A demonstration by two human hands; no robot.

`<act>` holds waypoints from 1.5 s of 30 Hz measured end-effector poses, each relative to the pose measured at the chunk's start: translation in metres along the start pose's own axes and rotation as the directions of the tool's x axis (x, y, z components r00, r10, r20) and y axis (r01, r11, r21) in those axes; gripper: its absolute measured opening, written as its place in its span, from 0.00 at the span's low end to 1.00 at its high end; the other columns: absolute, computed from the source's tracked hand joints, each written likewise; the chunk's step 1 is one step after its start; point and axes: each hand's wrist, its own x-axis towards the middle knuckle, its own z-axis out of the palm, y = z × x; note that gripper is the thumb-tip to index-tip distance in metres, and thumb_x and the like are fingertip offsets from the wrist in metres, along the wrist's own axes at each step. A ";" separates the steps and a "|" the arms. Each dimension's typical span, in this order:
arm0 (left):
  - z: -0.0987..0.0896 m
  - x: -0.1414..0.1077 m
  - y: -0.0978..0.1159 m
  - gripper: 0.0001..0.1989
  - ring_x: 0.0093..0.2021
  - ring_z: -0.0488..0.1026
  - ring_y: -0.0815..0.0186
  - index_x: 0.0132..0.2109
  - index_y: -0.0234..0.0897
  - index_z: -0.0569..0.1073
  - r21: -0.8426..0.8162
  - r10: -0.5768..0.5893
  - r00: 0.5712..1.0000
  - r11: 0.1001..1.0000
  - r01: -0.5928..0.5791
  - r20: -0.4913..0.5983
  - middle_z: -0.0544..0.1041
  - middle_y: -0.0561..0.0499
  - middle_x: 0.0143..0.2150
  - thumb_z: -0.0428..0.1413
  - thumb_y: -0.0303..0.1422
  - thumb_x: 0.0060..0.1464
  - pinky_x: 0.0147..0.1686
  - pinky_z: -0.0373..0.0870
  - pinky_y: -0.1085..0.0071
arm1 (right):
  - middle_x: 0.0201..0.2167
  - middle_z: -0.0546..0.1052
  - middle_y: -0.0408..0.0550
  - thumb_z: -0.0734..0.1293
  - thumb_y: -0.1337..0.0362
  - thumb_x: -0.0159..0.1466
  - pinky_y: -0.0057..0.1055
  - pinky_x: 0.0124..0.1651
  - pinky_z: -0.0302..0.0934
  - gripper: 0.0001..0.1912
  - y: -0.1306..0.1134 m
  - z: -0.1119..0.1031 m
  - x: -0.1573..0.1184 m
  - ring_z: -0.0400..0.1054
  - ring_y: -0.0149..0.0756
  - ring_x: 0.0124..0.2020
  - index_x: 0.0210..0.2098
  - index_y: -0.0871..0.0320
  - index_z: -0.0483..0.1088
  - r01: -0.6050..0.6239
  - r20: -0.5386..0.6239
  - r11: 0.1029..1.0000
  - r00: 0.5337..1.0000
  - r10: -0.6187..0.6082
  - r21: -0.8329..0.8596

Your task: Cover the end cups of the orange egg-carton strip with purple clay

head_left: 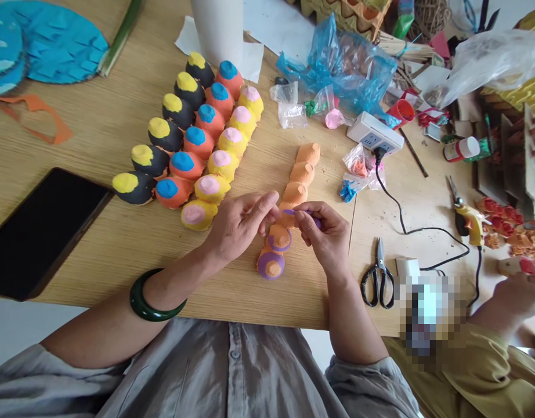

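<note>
A strip of orange-painted egg carton cups (308, 154) lies on the table between my hands. Purple clay rings the nearest cup, and a thinner purple band edges the one behind it. My right hand (326, 232) pinches purple modelling clay (316, 222), a thin end of which reaches across a middle cup. From the other side, my left hand (241, 226) is closed, thumb over fingers, with its fingertips at that same cup. Whatever those fingertips hold is hidden. A dark green bangle (139, 296) circles my left wrist.
Left of the strip stand painted carton rows (195, 142) with clay tops. A black tablet (45, 226) lies farther left. Scissors (378, 278), a power strip (375, 132), its cable and a yellow glue gun (472, 223) are to the right. Another person's hand (513, 299) is at far right.
</note>
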 end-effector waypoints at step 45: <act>0.004 -0.016 0.003 0.08 0.41 0.81 0.60 0.41 0.39 0.84 0.115 -0.133 0.968 0.987 0.110 0.211 0.87 0.49 0.40 0.65 0.39 0.60 0.41 0.73 0.68 | 0.26 0.80 0.41 0.75 0.50 0.69 0.28 0.25 0.68 0.15 -0.016 0.001 -0.004 0.70 0.28 0.21 0.38 0.55 0.78 -0.122 0.111 0.989 0.987 0.112 0.083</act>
